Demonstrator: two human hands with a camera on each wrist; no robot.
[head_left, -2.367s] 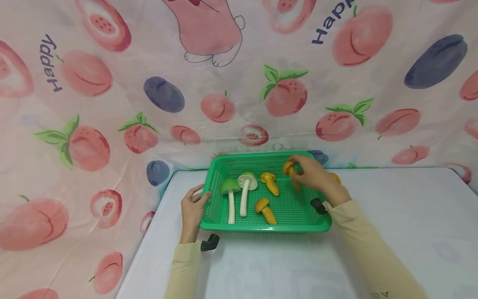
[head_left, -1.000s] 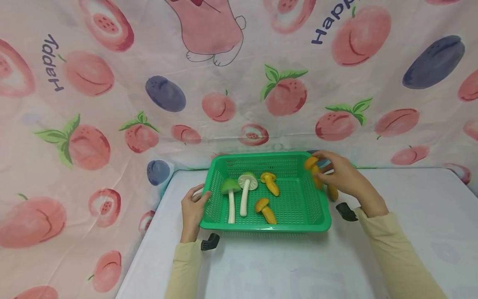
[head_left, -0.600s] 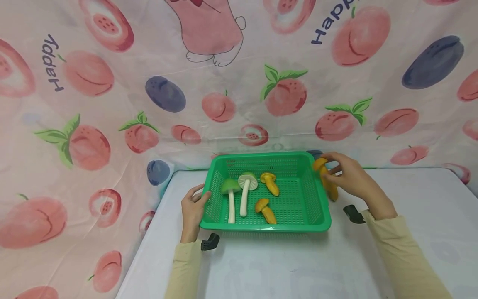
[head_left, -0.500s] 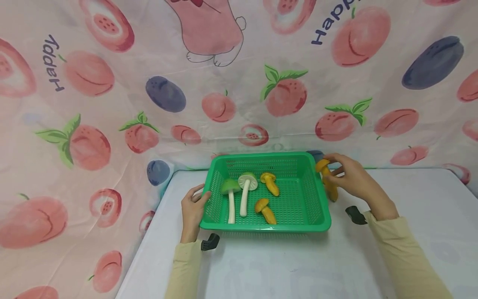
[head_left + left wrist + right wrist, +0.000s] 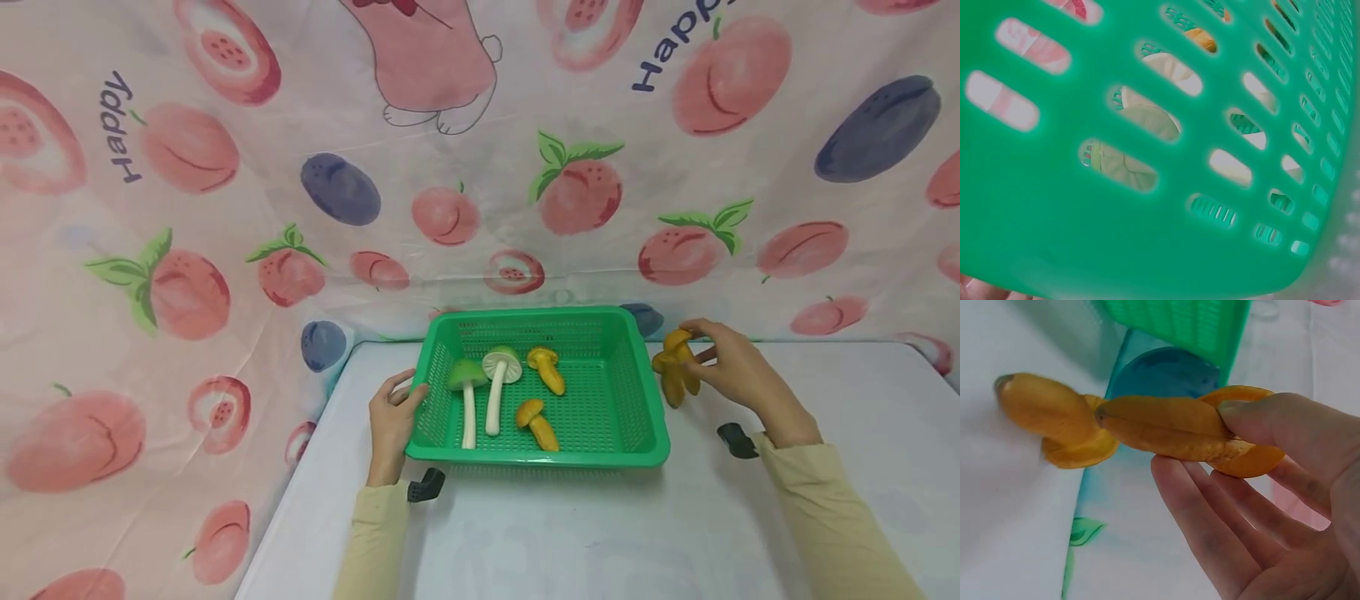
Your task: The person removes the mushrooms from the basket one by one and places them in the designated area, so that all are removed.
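Observation:
My left hand [image 5: 392,421] grips the left rim of a green perforated basket [image 5: 536,458]; the basket's wall [image 5: 1097,237] fills the left wrist view. To the right of the basket, my right hand [image 5: 738,375] pinches a yellow toy mushroom [image 5: 1166,425] near its cap, thumb on one side and fingers on the other. A second yellow mushroom [image 5: 672,390] lies on the table just beyond the basket, overlapped by the held one. Inside the basket are two green-capped mushrooms with long white stems [image 5: 492,408] and two yellow mushrooms [image 5: 551,375].
The basket stands on a white-covered table [image 5: 555,533]. Behind and to the left hangs a pink fruit-print cloth [image 5: 465,167]. A black wrist device [image 5: 737,440] sits by each sleeve.
My right hand has carried the yellow mushroom from inside the basket, over its right rim, to beside the mushroom on the table. The left hand has stayed at the basket.

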